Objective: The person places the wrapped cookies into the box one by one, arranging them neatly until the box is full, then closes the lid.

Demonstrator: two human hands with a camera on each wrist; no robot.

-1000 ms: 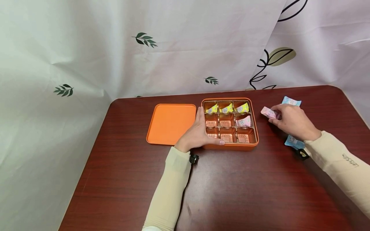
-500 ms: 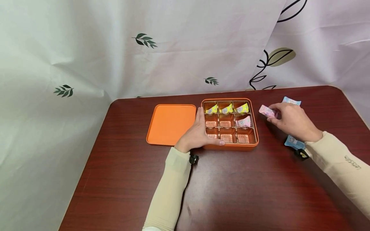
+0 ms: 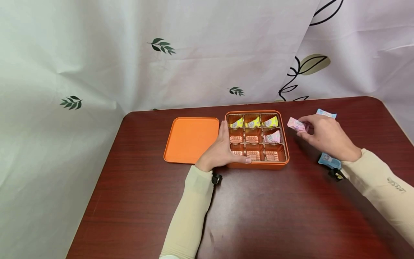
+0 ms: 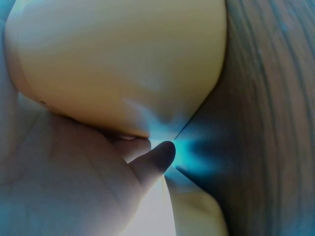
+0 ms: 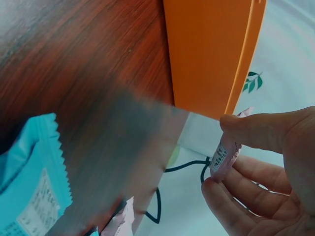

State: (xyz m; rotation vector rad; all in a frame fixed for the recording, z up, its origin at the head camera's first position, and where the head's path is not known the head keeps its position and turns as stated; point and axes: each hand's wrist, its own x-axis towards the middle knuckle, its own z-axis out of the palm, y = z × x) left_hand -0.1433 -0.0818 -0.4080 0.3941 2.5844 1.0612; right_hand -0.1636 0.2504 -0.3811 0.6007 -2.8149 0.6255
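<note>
From the head camera, your left hand [image 3: 221, 151] curls round the near left corner of the orange metal box with nine brown compartments [image 3: 284, 163], thumb along its front wall. Your right hand [image 3: 325, 135] pinches a small pink wrapped sweet [image 3: 297, 124] in the air, just right of the box. An orange square lid [image 3: 191, 138] lies flat beside the box on the dark red wooden table [image 3: 258, 216].

At the left wrist, your fingers [image 4: 152, 157] press against the box's orange wall [image 4: 123, 59].

At the right wrist, thumb and forefinger clamp the pink sweet [image 5: 224, 157]; a blue wrapped sweet [image 5: 29, 187] lies on the table.
</note>
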